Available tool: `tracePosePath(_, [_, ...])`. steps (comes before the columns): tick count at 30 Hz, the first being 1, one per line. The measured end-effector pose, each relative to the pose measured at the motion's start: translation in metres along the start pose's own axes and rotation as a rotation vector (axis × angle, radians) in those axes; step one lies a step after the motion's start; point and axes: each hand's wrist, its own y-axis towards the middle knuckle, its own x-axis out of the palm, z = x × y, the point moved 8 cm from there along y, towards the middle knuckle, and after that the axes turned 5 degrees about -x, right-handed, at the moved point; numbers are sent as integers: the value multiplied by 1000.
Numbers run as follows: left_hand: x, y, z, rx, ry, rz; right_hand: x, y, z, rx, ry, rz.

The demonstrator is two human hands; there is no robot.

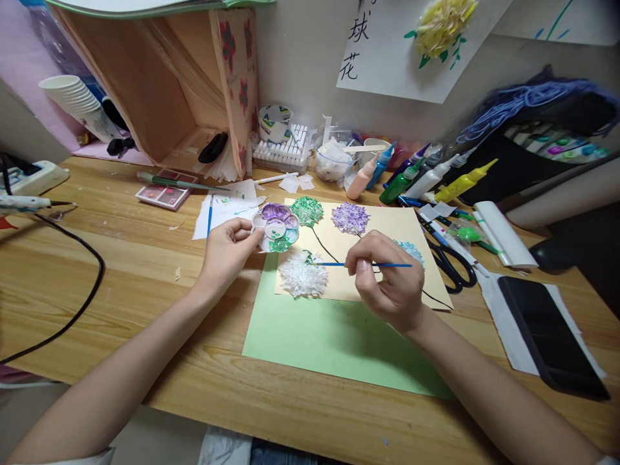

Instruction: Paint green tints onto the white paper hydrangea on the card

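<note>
Palette (274, 227), flower-shaped with purple, green and pale blue paint in its wells, is held at its near-left edge between thumb and fingers of the left hand (227, 250). Right hand (390, 279) is closed around a thin blue paintbrush (334, 264), held nearly level, bristle end pointing left. Brush tip is at the white flower (304, 279), whose upper part carries a small green patch (310, 258); the rest of its petals look white. Whether bristles touch the petals: cannot tell.

White flower lies at the near-left corner of the cream sheet (390, 223). Same sheet bears a green flower (307, 211) and a purple flower (350, 218) along its far side, plus a light blue flower (413, 253) partly hidden behind the right hand. Dark stem lines run from the green and purple flowers toward the near right. Cream sheet overlaps a light green sheet (339, 339) on the wooden bench (203, 400).

Right of the sheets: black-handled scissors (454, 268), then a dark phone (552, 336) on white paper (506, 323). Beyond the cream sheet: a group of paint bottles, including green (400, 185) and yellow (465, 182). Left of the palette: another blue-handled brush (210, 218) on a white scrap (227, 213).
</note>
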Motion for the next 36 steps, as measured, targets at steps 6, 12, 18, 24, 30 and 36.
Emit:
tracePosePath(6, [0, 0, 0, 7, 4, 7, -5, 1, 4, 55, 41, 29])
tracePosePath(12, [-1, 2, -1, 16, 6, -1, -1, 2, 2, 26, 27, -17])
tracePosePath(18, [-1, 2, -1, 7, 4, 3, -15, -3, 2, 58, 156, 173])
tracePosePath(24, [1, 2, -3, 0, -24, -24, 0, -5, 6, 105, 195, 57])
tracePosePath(30, [1, 5, -7, 24, -32, -61, 5, -3, 7, 119, 167, -4])
tracePosePath(36, [1, 5, -8, 11, -34, -52, -7, -3, 9, 129, 186, 95])
